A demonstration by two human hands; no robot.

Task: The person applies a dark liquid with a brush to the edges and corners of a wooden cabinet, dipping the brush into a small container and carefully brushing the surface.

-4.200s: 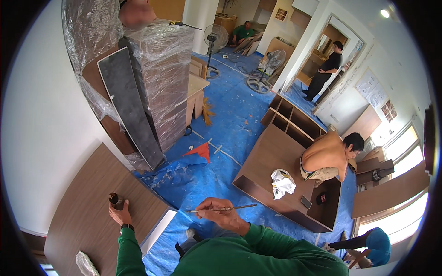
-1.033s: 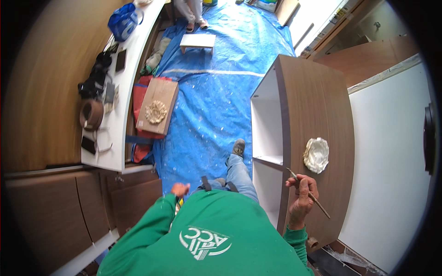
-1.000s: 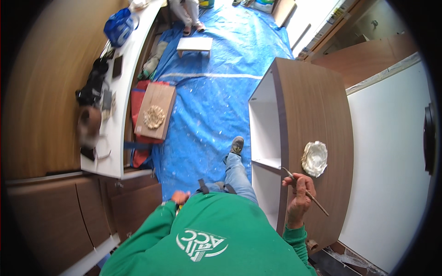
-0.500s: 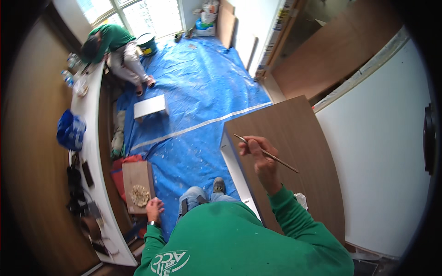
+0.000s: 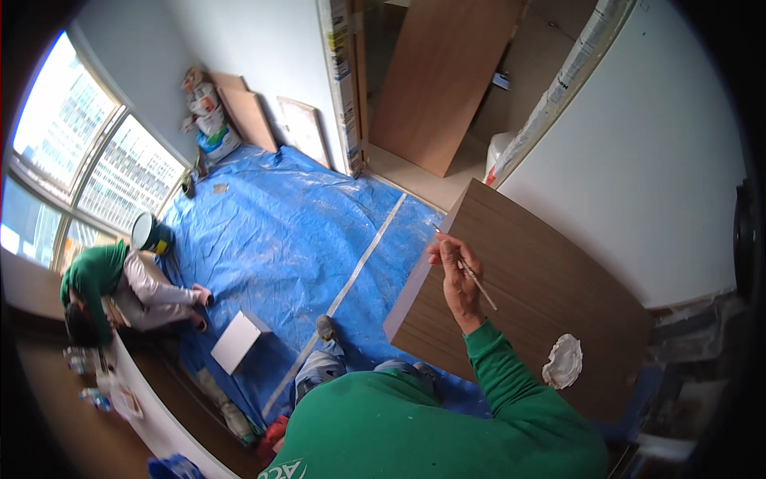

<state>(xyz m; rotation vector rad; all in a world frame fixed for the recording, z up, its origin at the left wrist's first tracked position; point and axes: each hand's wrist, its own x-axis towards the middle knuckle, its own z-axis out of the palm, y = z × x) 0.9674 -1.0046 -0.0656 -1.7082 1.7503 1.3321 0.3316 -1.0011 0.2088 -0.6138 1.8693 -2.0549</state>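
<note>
My right hand (image 5: 460, 281) is closed round a thin paintbrush (image 5: 484, 294), its slim handle slanting back past the palm and its narrow tip poking out beyond the fingers. That hand is raised above a brown wood-grain cabinet top (image 5: 550, 279), near its left edge; whether the tip touches anything cannot be made out. On the same top, to the right of my green sleeve, lies a crumpled whitish lump (image 5: 563, 361), perhaps paste or plastic. My left hand is out of view.
Blue sheeting (image 5: 271, 215) covers the floor, with a pale strip across it. At left a co-worker in green (image 5: 100, 271) bends over a long white counter (image 5: 171, 423). A white box (image 5: 238, 342), a dark bucket (image 5: 152, 234), stacked bags (image 5: 211, 120) and leaning boards (image 5: 247, 116) stand around.
My view has swung to the right and I have stepped forward. My left hand has left the view. The whitish lump, mostly hidden before, now shows fully; my right hand keeps the paintbrush.
</note>
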